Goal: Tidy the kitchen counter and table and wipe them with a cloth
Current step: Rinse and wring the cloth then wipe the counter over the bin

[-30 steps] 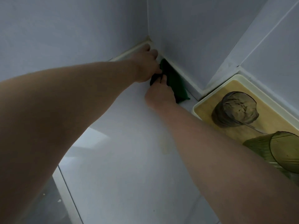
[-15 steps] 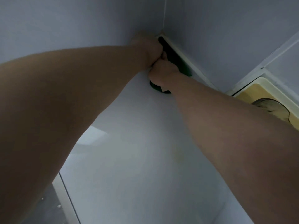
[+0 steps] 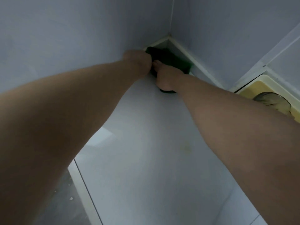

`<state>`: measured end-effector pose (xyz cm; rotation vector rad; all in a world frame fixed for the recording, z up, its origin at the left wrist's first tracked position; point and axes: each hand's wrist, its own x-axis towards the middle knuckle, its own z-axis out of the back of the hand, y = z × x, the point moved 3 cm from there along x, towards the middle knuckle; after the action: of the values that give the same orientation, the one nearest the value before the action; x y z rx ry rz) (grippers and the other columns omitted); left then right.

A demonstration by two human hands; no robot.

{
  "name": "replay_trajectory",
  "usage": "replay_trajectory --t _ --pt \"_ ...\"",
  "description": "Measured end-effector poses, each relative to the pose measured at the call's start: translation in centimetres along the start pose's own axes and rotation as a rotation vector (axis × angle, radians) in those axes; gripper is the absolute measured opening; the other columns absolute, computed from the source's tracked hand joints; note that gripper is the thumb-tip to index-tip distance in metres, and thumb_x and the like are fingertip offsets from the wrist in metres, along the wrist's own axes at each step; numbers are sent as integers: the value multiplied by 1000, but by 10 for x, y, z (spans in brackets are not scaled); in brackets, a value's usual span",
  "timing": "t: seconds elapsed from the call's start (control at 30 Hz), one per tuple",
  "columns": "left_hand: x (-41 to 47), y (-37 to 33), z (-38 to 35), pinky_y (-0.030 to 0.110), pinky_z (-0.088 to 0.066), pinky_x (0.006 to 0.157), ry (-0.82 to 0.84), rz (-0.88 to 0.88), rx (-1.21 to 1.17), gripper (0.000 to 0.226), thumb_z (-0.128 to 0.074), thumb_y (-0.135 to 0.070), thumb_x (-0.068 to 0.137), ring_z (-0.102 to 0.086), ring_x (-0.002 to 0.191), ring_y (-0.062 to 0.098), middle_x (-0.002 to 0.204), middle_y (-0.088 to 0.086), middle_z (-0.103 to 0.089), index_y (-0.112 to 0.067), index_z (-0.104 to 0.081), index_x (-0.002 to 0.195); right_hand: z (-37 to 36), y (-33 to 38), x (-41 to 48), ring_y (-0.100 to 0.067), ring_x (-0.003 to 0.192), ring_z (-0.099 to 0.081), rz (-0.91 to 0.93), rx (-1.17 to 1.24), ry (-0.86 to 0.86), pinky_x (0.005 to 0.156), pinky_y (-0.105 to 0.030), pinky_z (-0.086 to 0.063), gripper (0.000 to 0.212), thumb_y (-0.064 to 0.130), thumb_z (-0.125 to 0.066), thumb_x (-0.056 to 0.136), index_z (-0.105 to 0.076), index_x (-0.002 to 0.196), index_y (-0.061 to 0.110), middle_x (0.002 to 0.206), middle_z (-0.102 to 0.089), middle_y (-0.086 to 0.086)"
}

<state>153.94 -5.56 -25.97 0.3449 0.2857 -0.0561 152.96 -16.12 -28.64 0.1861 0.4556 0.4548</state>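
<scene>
A dark green cloth (image 3: pixel 172 60) lies bunched in the far corner of the white counter (image 3: pixel 146 151), against the sealing strip where two walls meet. My left hand (image 3: pixel 138 62) grips its left end, close to the left wall. My right hand (image 3: pixel 165 77) holds the cloth's near part and presses it onto the counter; a bit of green shows under the wrist. Both arms are stretched far forward. The fingers of both hands are mostly hidden behind the backs of the hands.
A cream-rimmed yellow tray (image 3: pixel 253 85) stands at the right against the wall, with a tinted glass (image 3: pixel 271 101) on it, partly behind my right forearm. The counter's front edge (image 3: pixel 84 189) runs at the lower left, with grey floor below. A faint yellowish stain (image 3: pixel 186 146) marks the counter.
Both hands have slid the cloth along the wall strip and deeper into the corner. The view has shifted left, so less of the tray shows and the second glass has left the view.
</scene>
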Motion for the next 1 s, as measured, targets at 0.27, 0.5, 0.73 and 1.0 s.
replay_trajectory --t 0.27,0.5,0.73,1.0 --pt "-64 49 -44 43 -46 95 38 175 -145 36 -48 -20 99 -57 121 34 132 13 -58 -14 -57 134 -28 72 -18 -26 143 -35 151 19 75 111 -32 -38 74 3 -39 98 -2 161 16 168 0 0" --pt "-110 84 -72 46 -49 95 127 272 -251 37 -50 -14 95 -58 119 35 129 14 -60 -15 -59 131 -36 116 -28 -27 115 -54 242 37 135 81 -26 -44 76 1 -39 97 -6 161 23 162 -27 -5" --pt "-149 61 -74 39 -45 76 96 326 -404 26 -44 -11 97 -60 107 33 116 15 -62 -9 -60 117 -26 109 -43 -32 123 -51 250 -22 212 106 -38 -44 68 2 -35 98 -27 156 37 149 -45 -11" --pt "-221 14 -63 35 -45 77 119 293 -511 26 -45 -10 95 -61 105 30 113 12 -63 -9 -63 114 -36 105 -110 -31 121 -51 231 -79 203 105 -47 -41 51 15 -40 101 -54 136 49 144 -53 1"
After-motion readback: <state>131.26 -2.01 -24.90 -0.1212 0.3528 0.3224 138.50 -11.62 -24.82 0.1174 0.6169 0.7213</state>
